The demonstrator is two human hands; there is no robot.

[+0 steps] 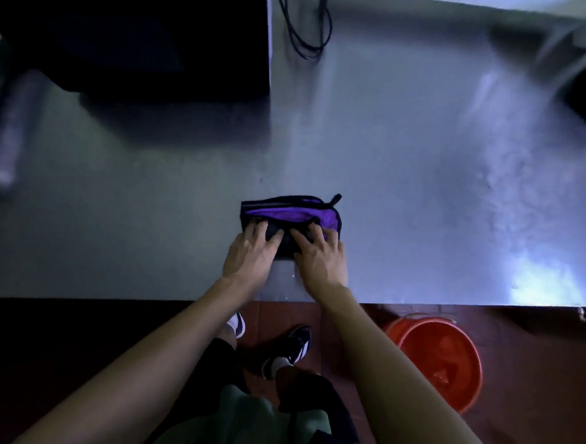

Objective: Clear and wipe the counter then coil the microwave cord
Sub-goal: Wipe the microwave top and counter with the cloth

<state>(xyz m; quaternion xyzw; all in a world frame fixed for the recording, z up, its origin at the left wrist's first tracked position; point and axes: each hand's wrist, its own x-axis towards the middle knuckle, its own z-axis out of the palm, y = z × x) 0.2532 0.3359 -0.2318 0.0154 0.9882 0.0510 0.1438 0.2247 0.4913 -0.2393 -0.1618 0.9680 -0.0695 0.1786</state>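
Near the counter (424, 182) edge, I press both flat, ungripping hands, left hand (248, 253) and right hand (320, 258), onto the folded cloth (290, 210), apparently to wipe.

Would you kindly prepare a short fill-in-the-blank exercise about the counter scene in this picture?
1. Both hands, the left hand and the right hand, press flat on a folded black and ____ cloth.
2. The bucket on the floor is ____ in colour.
3. The black cord lies looped at the ____ edge of the counter.

Missing words: purple; orange; far
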